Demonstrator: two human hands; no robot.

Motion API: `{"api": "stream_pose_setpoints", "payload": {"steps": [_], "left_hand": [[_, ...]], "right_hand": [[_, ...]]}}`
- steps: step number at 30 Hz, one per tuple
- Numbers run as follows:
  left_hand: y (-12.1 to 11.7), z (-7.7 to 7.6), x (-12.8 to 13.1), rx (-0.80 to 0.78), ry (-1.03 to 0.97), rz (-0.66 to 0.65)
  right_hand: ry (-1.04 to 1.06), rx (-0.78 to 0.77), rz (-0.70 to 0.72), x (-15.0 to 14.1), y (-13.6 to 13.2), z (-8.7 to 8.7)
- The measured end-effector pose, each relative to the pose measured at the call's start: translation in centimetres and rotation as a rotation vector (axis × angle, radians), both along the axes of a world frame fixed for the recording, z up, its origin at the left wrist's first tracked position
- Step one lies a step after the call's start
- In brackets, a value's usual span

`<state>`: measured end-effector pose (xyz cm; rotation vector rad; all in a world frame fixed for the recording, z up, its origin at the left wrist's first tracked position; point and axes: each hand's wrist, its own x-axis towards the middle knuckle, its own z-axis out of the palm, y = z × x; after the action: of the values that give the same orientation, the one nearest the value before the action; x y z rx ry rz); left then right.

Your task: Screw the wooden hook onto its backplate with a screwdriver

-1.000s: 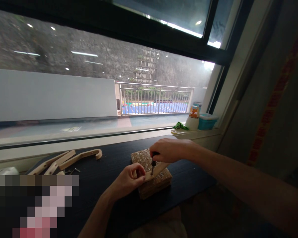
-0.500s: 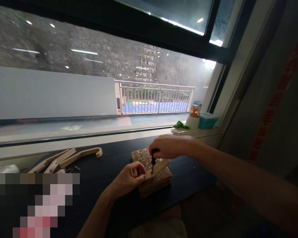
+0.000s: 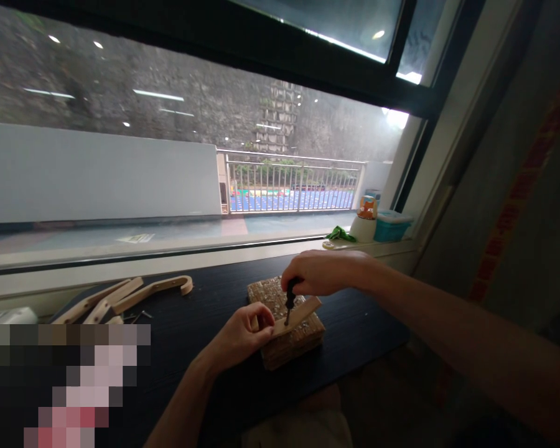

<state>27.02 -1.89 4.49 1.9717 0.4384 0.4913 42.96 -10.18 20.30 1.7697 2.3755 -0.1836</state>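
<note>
My right hand (image 3: 315, 274) is wrapped round the dark handle of a screwdriver (image 3: 290, 297), which points down. Its tip meets a flat strip of light wood (image 3: 303, 314) near a small dark spot. With thumb and fingers my left hand (image 3: 247, 330) pinches the near left end of that strip. Under the strip lies a thick brown block (image 3: 273, 358) with a rough, shiny top, flat on the dark table (image 3: 359, 330). Whether a screw sits beneath the tip is too small to tell.
Several wooden pieces, one a hooked strip (image 3: 168, 285), lie at the left beside a few thin metal bits (image 3: 142, 316). On the windowsill stand a white bottle (image 3: 364, 227), a teal box (image 3: 392, 227) and a green cloth (image 3: 340, 234). A blurred patch covers the lower left.
The screwdriver's handle and my right hand have shifted very slightly right and up. My left hand, the wood strip and the block have hardly moved.
</note>
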Motion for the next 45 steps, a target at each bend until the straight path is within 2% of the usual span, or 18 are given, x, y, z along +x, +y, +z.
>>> {"api": "stream_pose_setpoints", "payload": {"steps": [7, 16, 23, 27, 32, 35, 41, 45], "left_hand": [[0.0, 0.2, 0.1, 0.005, -0.007, 0.001], [0.1, -0.1, 0.0, 0.018, -0.005, 0.003], [-0.1, 0.0, 0.2, 0.000, -0.010, 0.006], [0.0, -0.2, 0.4, -0.078, -0.098, 0.003], [0.2, -0.7, 0.5, -0.179, -0.146, 0.010], [0.3, -0.8, 0.5, -0.160, -0.132, -0.002], [0.4, -0.7, 0.3, -0.068, -0.078, 0.006], [0.2, -0.3, 0.2, -0.063, -0.049, 0.014]], "right_hand": [[0.000, 0.012, -0.029, 0.6, -0.1, -0.6], [-0.045, 0.023, 0.002, -0.8, -0.4, 0.4], [-0.041, 0.043, -0.030, 0.0, -0.1, -0.7], [-0.063, 0.078, -0.057, 0.3, -0.3, -0.8], [-0.074, 0.058, 0.000, -0.7, -0.9, 0.3], [-0.084, 0.055, 0.025, -1.2, -1.1, 0.6], [-0.099, 0.095, 0.010, -0.9, -0.4, -0.5], [-0.106, 0.118, -0.009, -0.7, -0.1, -0.7]]}}
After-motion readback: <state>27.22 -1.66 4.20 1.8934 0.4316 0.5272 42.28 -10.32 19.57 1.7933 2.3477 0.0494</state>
